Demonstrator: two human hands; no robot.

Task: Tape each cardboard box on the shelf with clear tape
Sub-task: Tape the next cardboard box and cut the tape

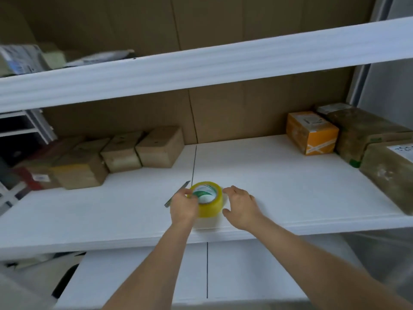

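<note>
On the middle white shelf (279, 175), near its front edge, sits a yellow-tinted roll of clear tape (207, 199), lying flat with its core facing up. Left hand (183, 205) grips the roll's left side, fingers (192, 196) curled over the rim into the core; same hand also holds a thin grey blade-like tool, probably a box cutter (177, 193), sticking out diagonally past the knuckles toward upper right. Right hand (240, 205) hovers just beside the roll's right side, fingers relaxed and spread, holding nothing; cannot tell if fingertips touch the tape. Both forearms bare, reaching in from the lower frame. Cardboard boxes on the same shelf: a row of small brown boxes (120, 151) at the left rear, angled, packed side by side, with a yellowish one (79, 172) at the front left and a red-edged box (33, 175) beside it. At the right rear, an orange box (311, 132) with a white label, next to a larger brown box (366, 130), and another brown box (391, 173) with a white label at the far right front. All boxes well apart from the tape roll. Upper shelf (201, 63) carries blurred packages (22, 59) at left. Brown cardboard panel (223, 113) lines the back. Lower white shelf (145, 276) visible below the arms.
</note>
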